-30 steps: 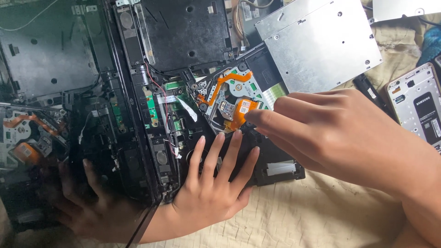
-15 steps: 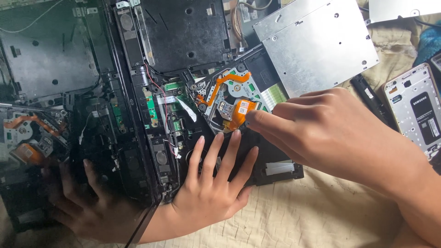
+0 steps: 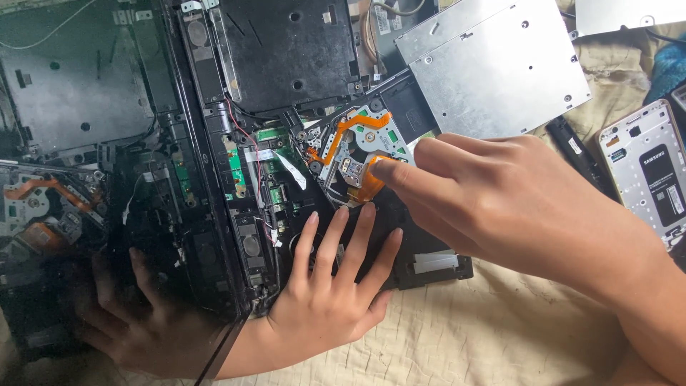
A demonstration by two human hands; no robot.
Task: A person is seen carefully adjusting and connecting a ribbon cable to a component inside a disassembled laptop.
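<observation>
Two hands are at work over an opened laptop chassis [image 3: 286, 86]. Far left I see its glossy black panel [image 3: 71, 107], mirroring a hand. Next, my left hand [image 3: 325, 293] lies flat, fingers spread wide, pressing the black drive tray [image 3: 429, 264] and gripping nothing. Right of it, my right hand [image 3: 514, 200] pinches thumb and forefinger together on the orange ribbon cable [image 3: 368, 182] of the optical drive mechanism [image 3: 354, 146]. Above sits a silver metal cover [image 3: 493, 68]. Far right, a phone frame [image 3: 654, 168] rests on beige cloth [image 3: 500, 336].
</observation>
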